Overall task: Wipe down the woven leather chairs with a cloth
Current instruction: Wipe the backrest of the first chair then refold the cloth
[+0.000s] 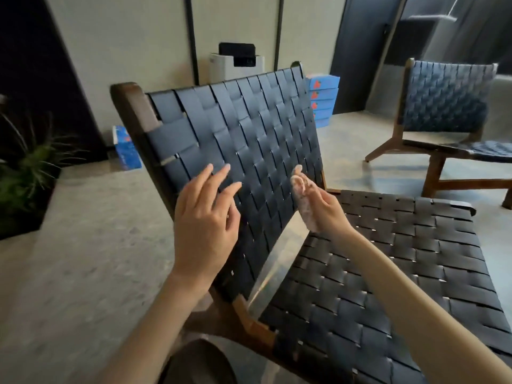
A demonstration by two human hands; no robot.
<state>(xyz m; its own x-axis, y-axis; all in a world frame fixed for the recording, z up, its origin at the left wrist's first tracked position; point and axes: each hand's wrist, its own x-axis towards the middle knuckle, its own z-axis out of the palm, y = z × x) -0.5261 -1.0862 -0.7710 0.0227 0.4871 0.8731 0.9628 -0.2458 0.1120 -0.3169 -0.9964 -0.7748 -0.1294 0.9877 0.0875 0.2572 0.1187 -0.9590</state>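
Right now my left hand lies spread, fingers straight, over the woven backrest of the near chair. My right hand grips the bunched pink cloth, held against the backrest's 4 o'clock edge. A second chair stands at 2 o'clock.

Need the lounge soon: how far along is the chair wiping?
Nothing visibly shows as wiped yet. In hand: the right hand grips a pinkish cloth at the near chair's backrest, left hand resting on it. Probably left: its seat and the second chair.
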